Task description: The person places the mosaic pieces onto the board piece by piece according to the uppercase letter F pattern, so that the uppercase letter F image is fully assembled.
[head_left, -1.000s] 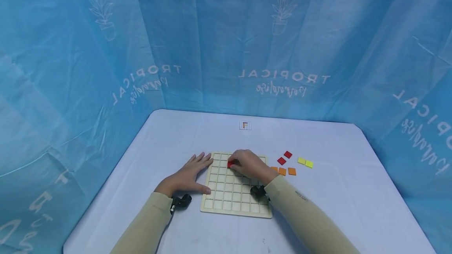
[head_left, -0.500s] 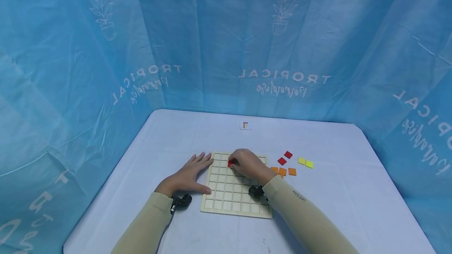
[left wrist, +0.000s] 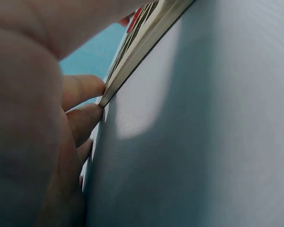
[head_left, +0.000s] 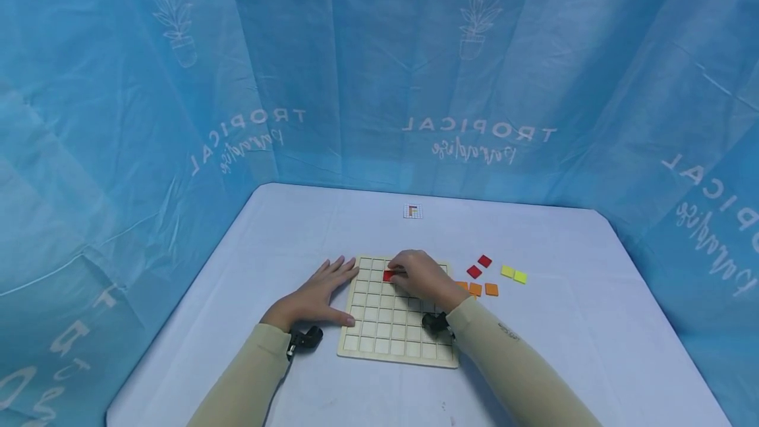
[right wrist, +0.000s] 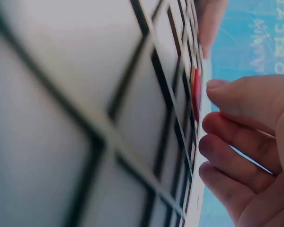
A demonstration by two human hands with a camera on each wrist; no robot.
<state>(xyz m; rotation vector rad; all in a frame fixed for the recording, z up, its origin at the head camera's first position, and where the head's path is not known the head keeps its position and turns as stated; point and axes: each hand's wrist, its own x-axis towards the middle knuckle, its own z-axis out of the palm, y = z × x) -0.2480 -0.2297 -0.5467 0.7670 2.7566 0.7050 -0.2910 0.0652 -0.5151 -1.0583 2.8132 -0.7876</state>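
A pale wooden grid board point(head_left: 382, 333) lies on the table between my hands. My left hand point(head_left: 315, 296) is spread flat at its left side; in the left wrist view the fingertips touch the board's edge point(left wrist: 143, 49). One red square tile point(head_left: 388, 276) sits in a cell near the top of the grid. Just right of that tile is my right hand point(head_left: 423, 281), fingers bent over the board. In the right wrist view, the thumb and fingers of this hand point(right wrist: 251, 137) stand a little apart from the red tile point(right wrist: 196, 94), with no tile plainly held.
Right of the board lie two loose red tiles point(head_left: 474, 271), several orange tiles point(head_left: 491, 289) and two yellow tiles point(head_left: 520, 277). A small card with a coloured grid pattern point(head_left: 413, 211) lies beyond the board. Blue printed curtains point(head_left: 379, 71) surround the white table point(head_left: 308, 223).
My right hand has shifted slightly right, off the red tile it was touching, and more of the tile shows in the grid. My left hand and the board have not moved.
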